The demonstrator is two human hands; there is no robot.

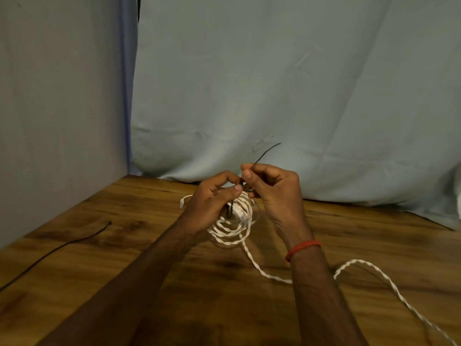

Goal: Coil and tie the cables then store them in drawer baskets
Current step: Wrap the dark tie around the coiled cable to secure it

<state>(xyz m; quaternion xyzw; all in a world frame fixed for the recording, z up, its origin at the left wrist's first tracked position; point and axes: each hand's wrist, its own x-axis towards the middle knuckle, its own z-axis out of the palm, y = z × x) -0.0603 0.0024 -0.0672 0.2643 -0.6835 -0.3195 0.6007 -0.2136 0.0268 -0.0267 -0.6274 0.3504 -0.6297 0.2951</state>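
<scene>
forearms (139, 275) in low over the wooden table (124, 245), the right hand (274, 191) pinches the thin black tie (265, 152) between thumb and forefinger while the left hand (212, 203) curls round the white cable coil (234, 226) just in front of it. looks like the tying step, tie threaded through the bundle but not cinched. next move calls for a firm pull or twist, though the long loose tail (374, 268) trailing right isn't wound in, and a spare black tie (62, 245) waits at left.

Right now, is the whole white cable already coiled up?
No, a long stretch of the white cable trails loose across the table.
</scene>
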